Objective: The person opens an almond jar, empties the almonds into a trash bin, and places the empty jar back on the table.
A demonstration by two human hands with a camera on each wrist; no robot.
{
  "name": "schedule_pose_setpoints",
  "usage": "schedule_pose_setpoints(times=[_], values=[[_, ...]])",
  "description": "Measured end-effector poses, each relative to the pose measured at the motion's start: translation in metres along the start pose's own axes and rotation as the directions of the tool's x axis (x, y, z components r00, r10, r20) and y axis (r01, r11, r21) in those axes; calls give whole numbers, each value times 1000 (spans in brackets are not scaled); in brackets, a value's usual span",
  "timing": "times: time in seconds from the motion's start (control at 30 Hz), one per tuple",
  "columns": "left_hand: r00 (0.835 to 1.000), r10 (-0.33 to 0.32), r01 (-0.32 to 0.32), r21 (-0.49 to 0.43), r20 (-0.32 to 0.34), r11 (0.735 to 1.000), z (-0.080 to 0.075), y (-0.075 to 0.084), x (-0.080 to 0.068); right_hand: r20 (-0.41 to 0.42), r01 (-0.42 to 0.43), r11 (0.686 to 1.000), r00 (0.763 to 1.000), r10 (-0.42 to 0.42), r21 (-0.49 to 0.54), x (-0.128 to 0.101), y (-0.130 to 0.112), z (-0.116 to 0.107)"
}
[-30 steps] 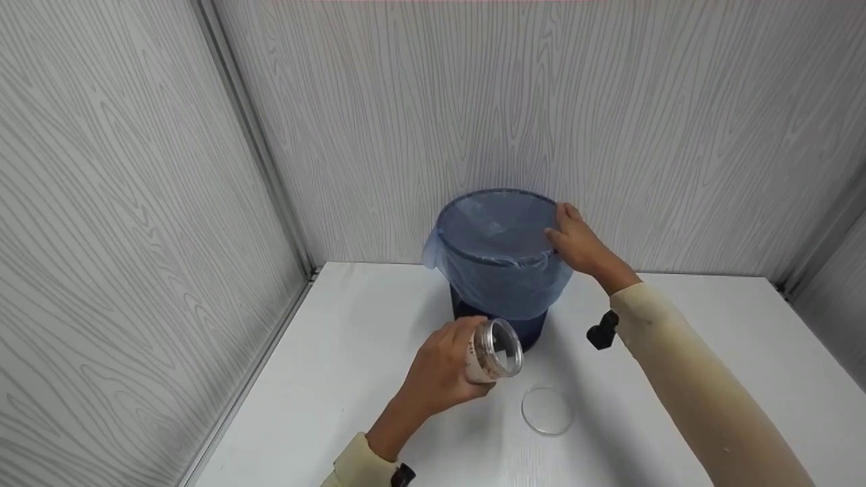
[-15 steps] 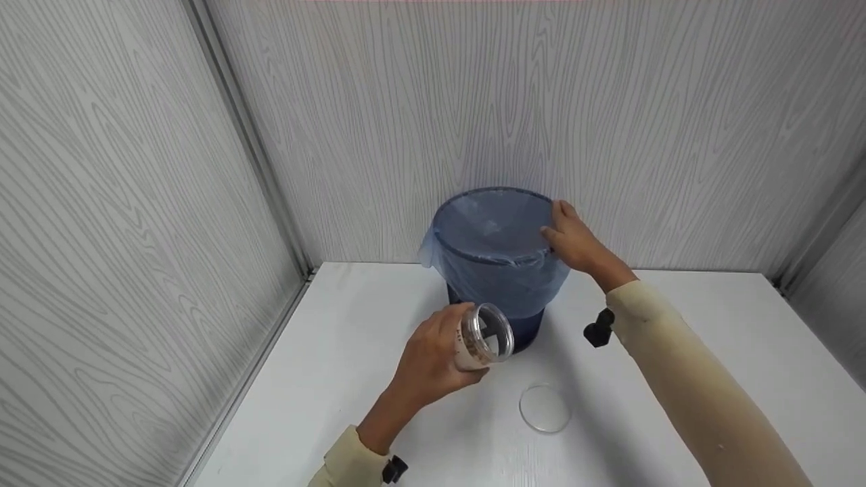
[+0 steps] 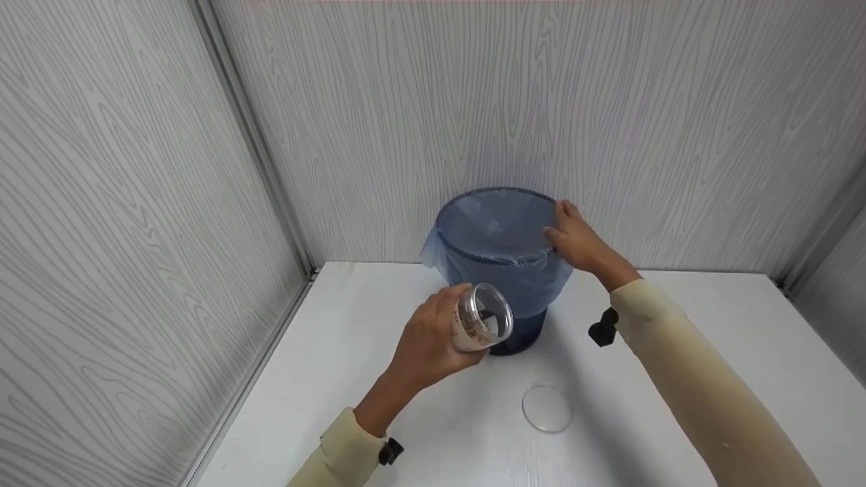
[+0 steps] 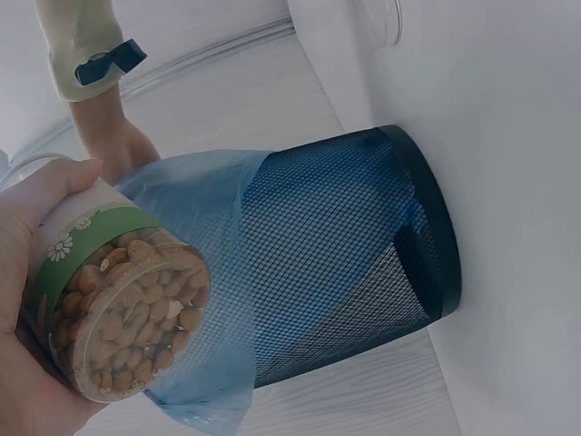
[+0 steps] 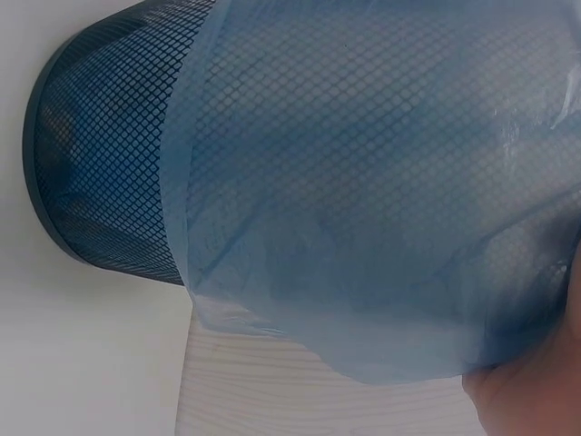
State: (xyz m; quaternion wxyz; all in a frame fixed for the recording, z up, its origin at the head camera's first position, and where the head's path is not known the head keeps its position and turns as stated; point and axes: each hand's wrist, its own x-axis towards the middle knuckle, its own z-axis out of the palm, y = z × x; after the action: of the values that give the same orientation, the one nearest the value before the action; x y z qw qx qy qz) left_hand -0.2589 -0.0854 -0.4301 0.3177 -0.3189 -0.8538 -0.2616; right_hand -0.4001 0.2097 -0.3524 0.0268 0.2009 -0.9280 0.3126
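Since a second ago the left hand point(image 3: 429, 341) has lifted the clear plastic jar of almonds point(image 3: 482, 326) a little up and toward twelve o'clock, so the open mouth now sits closer to the dark blue mesh wastebasket point(image 3: 497, 260) and overlaps its lower body in the head view. That hand is clamped round the jar, fingers and thumb wrapped about the green daisy-printed label, as the left wrist view shows; the jar point(image 4: 113, 313) lies tilted on its side there with the nuts piled against the wall nearest the camera.

At about two o'clock from the jar, the right hand point(image 3: 576, 238) has barely shifted; its fingers curl over the basket rim and pinch the pale blue plastic liner bag point(image 3: 504, 277) against it. From the right wrist only the edge of the palm shows against the bag point(image 5: 381, 236).

Down at five o'clock from the jar, the round transparent lid point(image 3: 547, 408) lies flat on the white table point(image 3: 676, 419), apart from both hands.

Judging by the tilt and the nearness, the jar looks brought up for tipping into the basket, though nothing has spilled yet.
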Motion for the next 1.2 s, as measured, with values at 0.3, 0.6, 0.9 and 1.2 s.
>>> schedule_pose_setpoints(times=[0.3,0.6,0.9,1.2], values=[[1000,-21,21,-4,-7,1000,-11,-2,11,6,3,1000,1000,-3,-1,0,0,-2],[997,-18,18,5,-73,1000,-15,-6,18,-12,-7,1000,1000,7,-5,0,0,-2],[994,-30,31,5,-105,1000,-17,-10,22,-3,-15,1000,1000,15,5,0,0,2],[991,-39,41,9,-131,999,-23,-11,33,-1,-14,1000,1000,14,-17,1,-1,0]])
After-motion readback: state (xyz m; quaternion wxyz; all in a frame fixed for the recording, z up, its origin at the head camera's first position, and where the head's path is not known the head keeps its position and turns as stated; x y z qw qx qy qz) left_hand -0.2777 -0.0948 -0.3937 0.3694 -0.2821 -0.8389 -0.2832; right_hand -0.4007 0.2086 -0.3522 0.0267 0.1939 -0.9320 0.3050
